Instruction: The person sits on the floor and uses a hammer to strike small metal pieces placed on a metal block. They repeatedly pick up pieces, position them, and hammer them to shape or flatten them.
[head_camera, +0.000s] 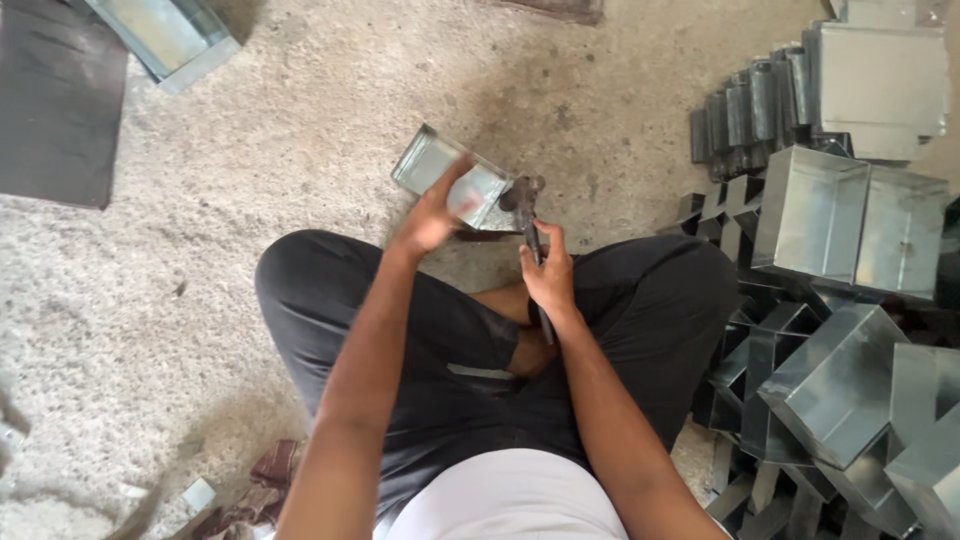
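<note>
A: Left hand (432, 215)?

B: Closed over the near edge of a small open sheet-metal box (452, 186), fingers wrapped on the rim. The box is tilted, one corner pressed toward the concrete floor (300, 130), just ahead of the crossed legs. Probably held that way so the edge is steadied against the blow.

A: Right hand (548, 275)?

B: Fist shut round the handle of a hammer (527, 215). The handle is gripped low, the dark head is up at the box's right edge, touching or just beside it; contact cannot be told, blur there. The short reach fits light tapping on a seam, as a judgement only.

A: Grip state logged?

B: Both narrow: left holding the box, right holding the hammer.

A: Surroundings?

B: Finished boxes (850, 220) are heaped at the right, close to the right knee, kept within arm's reach it seems. Flat notched blanks (745, 115) are stacked upright behind them. Another open metal tray (165, 35) lies at upper left, well apart, beside a dark sheet (55, 100). Scraps at lower left are too blurred to name.
</note>
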